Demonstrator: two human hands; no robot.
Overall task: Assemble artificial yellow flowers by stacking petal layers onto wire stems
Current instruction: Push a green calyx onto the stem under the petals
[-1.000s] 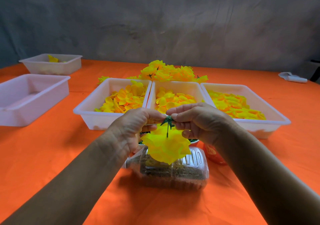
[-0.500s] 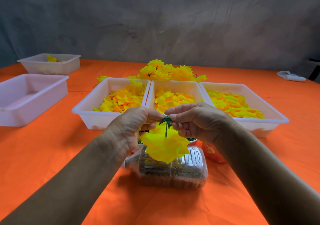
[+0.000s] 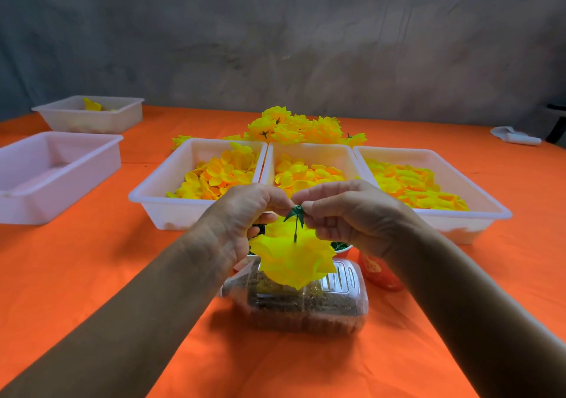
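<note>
Where orange table (image 3: 92,275) meets grey wall (image 3: 275,45), left hand (image 3: 242,214), right hand (image 3: 346,211) pinching green calyx (image 3: 295,212).

**1 head-worn view, looking forward and down**

Only 1 camera shows this moment, worn on the person's head. It faces forward and tilts down across the orange table (image 3: 92,275) toward a grey wall (image 3: 275,45) at the far side. Both forearms enter from the bottom corners, and the left hand (image 3: 242,214) and right hand (image 3: 346,214) meet close to the lens, near frame centre. The wide angle bends the table's far edge. No 2nd view overlaps it.
</note>
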